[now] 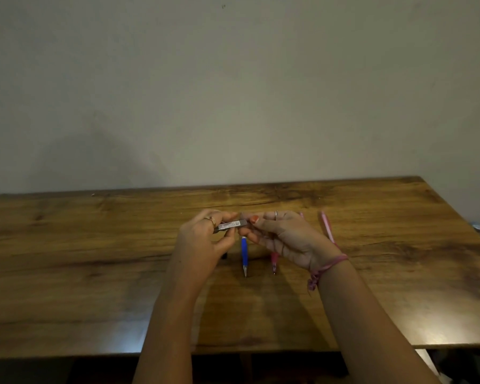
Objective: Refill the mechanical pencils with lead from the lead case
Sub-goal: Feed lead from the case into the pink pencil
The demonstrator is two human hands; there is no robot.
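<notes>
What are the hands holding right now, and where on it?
Both grip the lead case: left hand pinches its left end, right hand fingertips pinch its right end. The pencils lie on the table.

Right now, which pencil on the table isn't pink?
The blue mechanical pencil, lying tip toward the viewer below the two hands. The others visible are pink; it alone is blue.
</notes>
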